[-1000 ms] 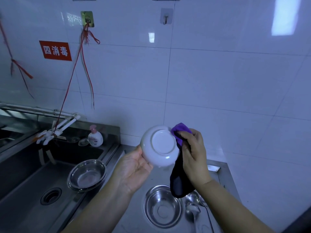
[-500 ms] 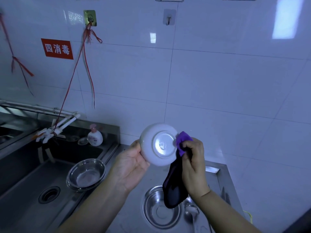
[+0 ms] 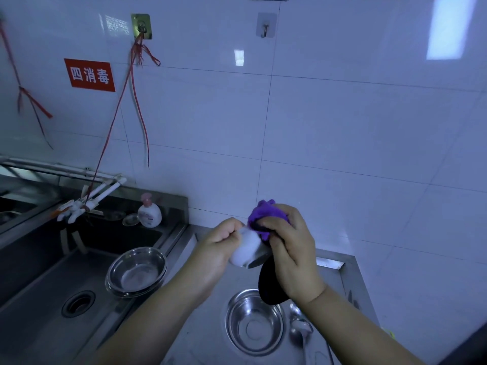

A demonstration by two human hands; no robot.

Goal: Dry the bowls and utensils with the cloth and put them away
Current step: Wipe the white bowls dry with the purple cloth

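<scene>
White bowl (image 3: pixel 246 250) is gripped at its rim by the left hand (image 3: pixel 220 250) above the counter (image 3: pixel 208 335); cloth (image 3: pixel 266 217), bunched in the right hand (image 3: pixel 288 248), should be worked around every surface.

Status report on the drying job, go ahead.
Left hand grips white bowl; right hand presses purple cloth onto it. Steel bowl and spoon wait on counter. Nothing blocking.

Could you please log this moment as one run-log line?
left hand grips white bowl | right hand wipes with purple cloth | above counter
</scene>
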